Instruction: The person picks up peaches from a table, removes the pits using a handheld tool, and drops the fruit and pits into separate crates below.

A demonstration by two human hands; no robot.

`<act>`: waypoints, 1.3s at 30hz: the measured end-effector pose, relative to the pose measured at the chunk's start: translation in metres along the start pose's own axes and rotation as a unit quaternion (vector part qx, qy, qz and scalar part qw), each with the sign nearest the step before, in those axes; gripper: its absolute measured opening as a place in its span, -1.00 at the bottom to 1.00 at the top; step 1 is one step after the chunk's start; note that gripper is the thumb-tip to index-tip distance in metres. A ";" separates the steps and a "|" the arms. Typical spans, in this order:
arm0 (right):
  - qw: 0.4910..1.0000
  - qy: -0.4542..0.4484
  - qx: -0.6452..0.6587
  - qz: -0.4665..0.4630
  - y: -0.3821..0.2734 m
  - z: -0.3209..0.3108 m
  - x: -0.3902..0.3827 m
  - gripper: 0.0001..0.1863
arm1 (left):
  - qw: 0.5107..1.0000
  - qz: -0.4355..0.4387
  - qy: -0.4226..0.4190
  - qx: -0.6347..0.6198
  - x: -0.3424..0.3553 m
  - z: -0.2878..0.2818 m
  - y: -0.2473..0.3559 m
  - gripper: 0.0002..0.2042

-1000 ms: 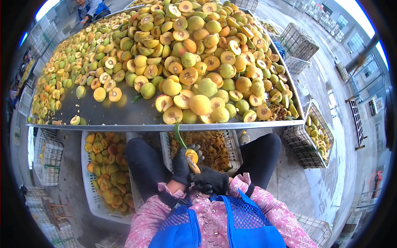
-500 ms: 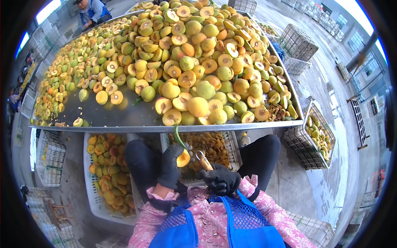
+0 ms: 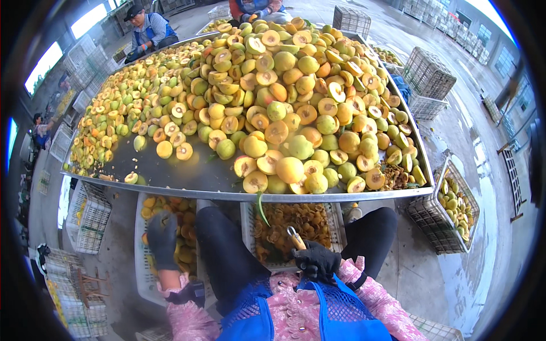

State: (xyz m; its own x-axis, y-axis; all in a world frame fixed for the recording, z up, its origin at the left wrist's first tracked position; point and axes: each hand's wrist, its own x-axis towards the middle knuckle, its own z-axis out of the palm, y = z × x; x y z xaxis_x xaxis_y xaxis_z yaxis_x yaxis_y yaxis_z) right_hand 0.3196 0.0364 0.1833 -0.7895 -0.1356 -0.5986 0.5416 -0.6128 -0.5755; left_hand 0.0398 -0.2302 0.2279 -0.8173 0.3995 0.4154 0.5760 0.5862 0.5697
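Observation:
My right hand, in a black glove, grips a pitting tool with a wooden handle and a metal loop at its tip. It is held over my lap, near a white crate of brown-orange scraps. My left hand, in a dark glove, is over the white crate of peach halves by my left leg. Its fingers are blurred, and I see no fruit in them. A large heap of cut peaches, many with stones showing, lies on the metal table.
A long green leaf hangs over the table's front edge. A crate of peaches stands on the right, and more crates on the left. Two people sit beyond the table. A small bottle stands by my right knee.
My left hand has moved left from in front of me to the crate; the peach half it held is out of sight. The right hand still grips the tool. The view has shifted.

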 end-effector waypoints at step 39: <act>0.932 0.203 0.031 -0.299 -0.042 0.032 0.011 -0.76 | 0.750 -0.227 -0.289 -0.550 -0.039 0.130 0.183 -0.77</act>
State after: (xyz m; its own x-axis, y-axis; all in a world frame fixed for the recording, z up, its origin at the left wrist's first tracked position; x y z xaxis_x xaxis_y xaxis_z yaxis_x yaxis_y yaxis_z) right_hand 0.2790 0.0360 0.2187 -0.7640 0.5422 -0.3497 0.0126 -0.5294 -0.8483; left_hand 0.1752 -0.0465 0.2237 -0.6212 0.7592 -0.1941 -0.3581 -0.0548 0.9321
